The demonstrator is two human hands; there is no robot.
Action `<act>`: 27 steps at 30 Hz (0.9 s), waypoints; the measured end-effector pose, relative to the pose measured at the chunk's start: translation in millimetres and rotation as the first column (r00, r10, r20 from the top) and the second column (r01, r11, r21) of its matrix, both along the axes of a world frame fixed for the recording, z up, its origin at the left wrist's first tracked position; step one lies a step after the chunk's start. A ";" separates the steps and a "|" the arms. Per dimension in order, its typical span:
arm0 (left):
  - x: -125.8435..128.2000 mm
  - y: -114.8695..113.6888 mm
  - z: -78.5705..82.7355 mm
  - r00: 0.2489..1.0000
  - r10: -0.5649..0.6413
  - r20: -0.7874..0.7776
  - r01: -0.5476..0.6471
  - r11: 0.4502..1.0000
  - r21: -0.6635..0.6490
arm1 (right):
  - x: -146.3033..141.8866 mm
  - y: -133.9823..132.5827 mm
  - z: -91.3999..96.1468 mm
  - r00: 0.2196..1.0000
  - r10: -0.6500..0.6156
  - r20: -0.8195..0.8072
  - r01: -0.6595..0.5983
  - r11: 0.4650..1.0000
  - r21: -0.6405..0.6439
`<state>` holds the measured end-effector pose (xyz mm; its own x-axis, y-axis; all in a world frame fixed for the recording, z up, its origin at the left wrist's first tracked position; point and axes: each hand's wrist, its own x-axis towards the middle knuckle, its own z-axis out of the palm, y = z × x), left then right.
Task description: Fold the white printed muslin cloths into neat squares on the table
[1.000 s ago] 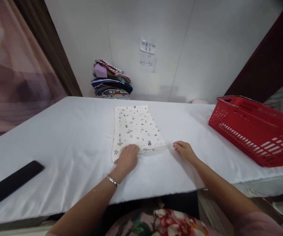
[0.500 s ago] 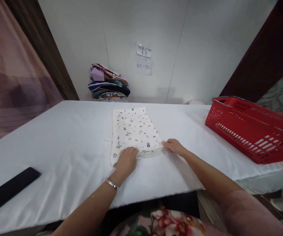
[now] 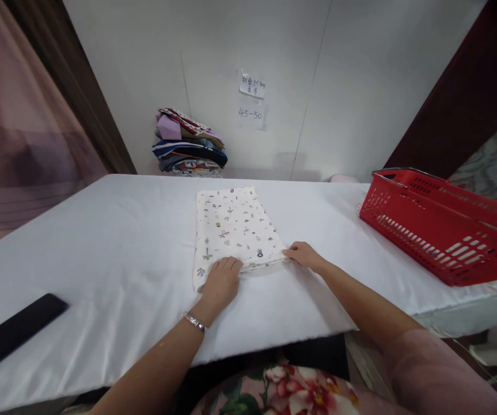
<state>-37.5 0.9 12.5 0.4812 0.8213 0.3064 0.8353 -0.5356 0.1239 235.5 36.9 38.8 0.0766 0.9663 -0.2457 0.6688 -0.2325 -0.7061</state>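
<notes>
Cloth [image 3: 242, 225], white with a scatter of small grey, green and reddish motifs, lies folded into a flat, layered quadrilateral on the tabletop [image 3: 114, 230] spread with shiny white fabric. At the cloth's near edge, towards its left corner, the bare left hand [image 3: 221, 282] rests palm down, fingers side by side on top of the fabric; its thumb is hidden, so whether it grips there cannot be told. The bare right hand [image 3: 306, 255] has thumb and fingers drawn together on the cloth's near right corner, pinching it. Well to the right of the cloth sits a red plastic basket [image 3: 438, 225] with slotted walls and a metal handle along its rim; what it holds cannot be made out. Both forearms angle inward towards the cloth, the left wearing a silver-coloured bracelet [image 3: 194, 321], the right emerging from a pale pink sleeve [image 3: 432, 369]. Beyond the cloth, to its left, rises a multicoloured stack of folded fabrics [image 3: 190, 144]; left of its near corner lies a flat black strip [image 3: 15, 331].
</notes>
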 end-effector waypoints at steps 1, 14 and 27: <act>0.0 0.2 -0.2 1.000 0.001 0.002 -0.001 1.000 0.000 | 0.1 0.0 0.7 1.000 0.003 0.002 -0.003 1.000 -0.001; -0.5 1.1 -1.5 1.000 -0.010 0.022 0.009 1.000 0.023 | 2.8 8.9 -1.6 0.990 -0.029 -0.141 0.029 1.000 0.002; -0.9 -2.4 -1.8 1.000 0.009 0.024 -0.009 1.000 -0.003 | 3.6 9.7 -10.5 0.998 0.005 -0.066 -0.013 0.992 -0.126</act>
<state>-38.3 -1.5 10.7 0.4667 0.8262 0.3155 0.8367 -0.5280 0.1452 239.2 46.6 28.3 0.0474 0.9280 -0.3696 0.6245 -0.3163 -0.7141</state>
